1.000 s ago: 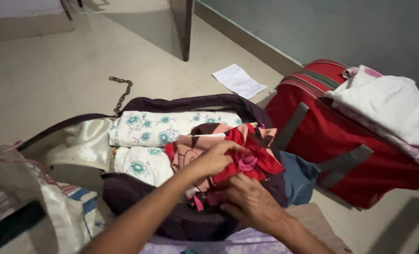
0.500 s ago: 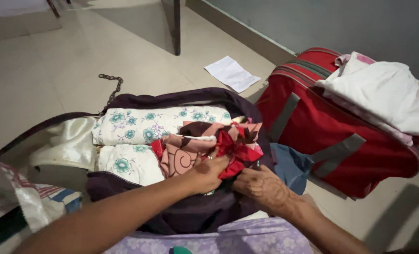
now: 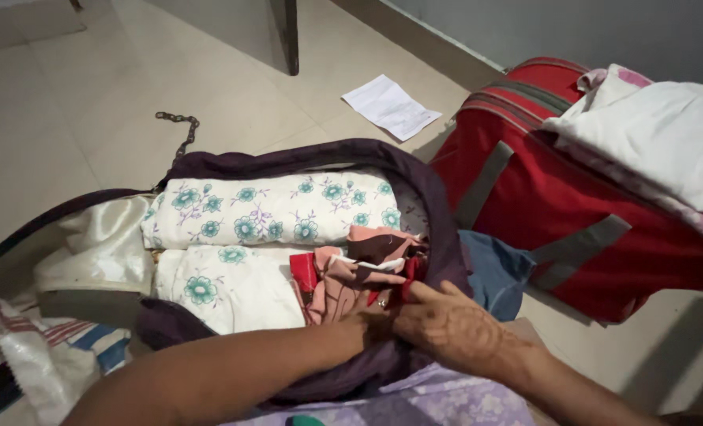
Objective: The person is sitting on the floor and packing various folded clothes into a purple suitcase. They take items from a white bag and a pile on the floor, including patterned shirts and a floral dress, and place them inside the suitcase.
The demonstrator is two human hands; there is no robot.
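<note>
I have both hands down at the near right corner of the open purple bag [image 3: 438, 205], on the floor [image 3: 75, 102]. My right hand [image 3: 454, 323] lies flat on the bag's rim with its fingertips pressed onto the red and pink patterned cloth [image 3: 351, 272], fingers together rather than gripping. My left hand [image 3: 367, 323] is tucked into the same cloth beside it, and its fingers are hidden, so I cannot tell whether they are closed on the fabric. The two hands touch each other.

That cloth sits bunched in the bag's right end. Just left of it lie two folded white cloths with teal flowers [image 3: 272, 209], one behind the other, filling most of the bag. The shiny cream lining of the flap [image 3: 99, 244] spreads to the left.

A blue cloth [image 3: 489, 268] is wedged between the purple bag and the red bag [image 3: 596, 237], which crowds the right side closely and carries a heap of white cloth [image 3: 659, 142]. A woven striped sack [image 3: 43, 355] hems in the near left. Beyond the bag the floor lies open, with only a chain [image 3: 179, 130] and a sheet of paper [image 3: 391, 106] well apart.
</note>
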